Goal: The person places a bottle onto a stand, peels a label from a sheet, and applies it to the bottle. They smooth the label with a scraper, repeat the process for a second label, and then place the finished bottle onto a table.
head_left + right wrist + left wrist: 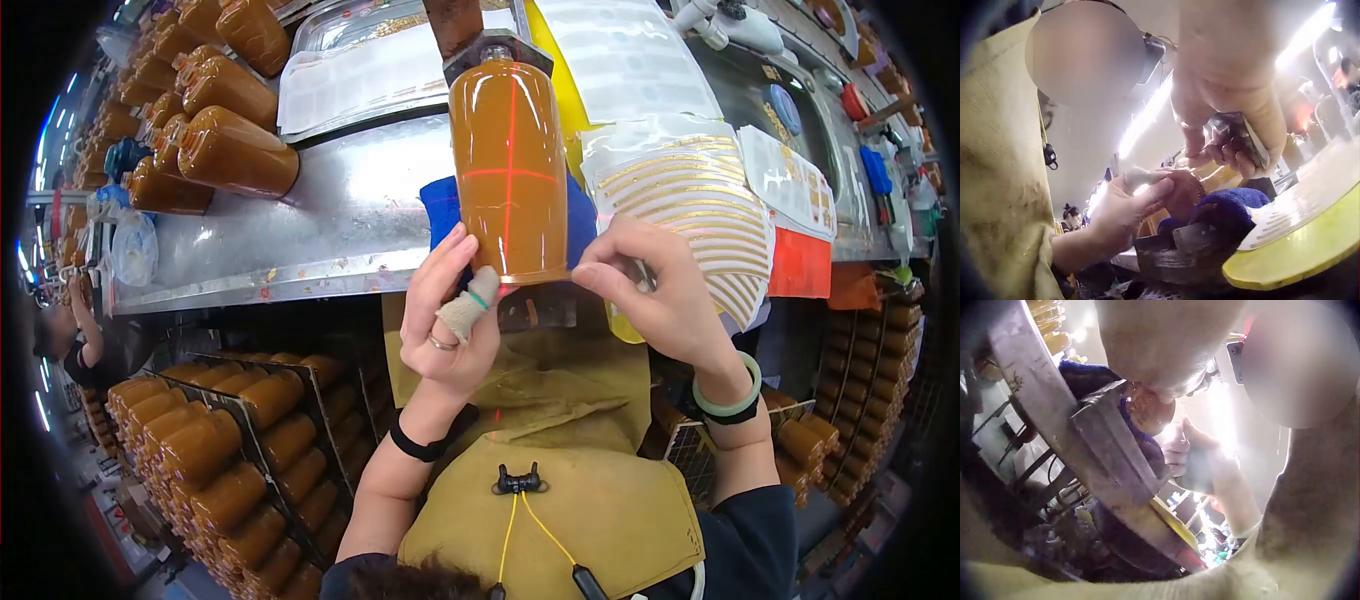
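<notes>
An amber bottle (508, 180) lies with its neck toward a metal holder (497, 52), a red cross of light on its side and a thin gold-coloured line at its base rim. My left hand (450, 310) touches the base's left edge; one digit wears a beige cover with a green band. At the right edge, my right hand (655, 285) has thumb and forefinger close together; whether they pinch a strip cannot be told. Its other fingers curl round a dark metal tool (1239, 136). In the right wrist view, my left hand (1116, 209) reaches the round base (1184, 195).
Under the bottle lies blue cloth (440, 205). A sheet of curved gold strips (690, 200) is at the right, beside a red sheet (802, 262). More amber bottles (235, 150) stand at the left, with racks of bottles (200, 440) below the metal table (340, 215).
</notes>
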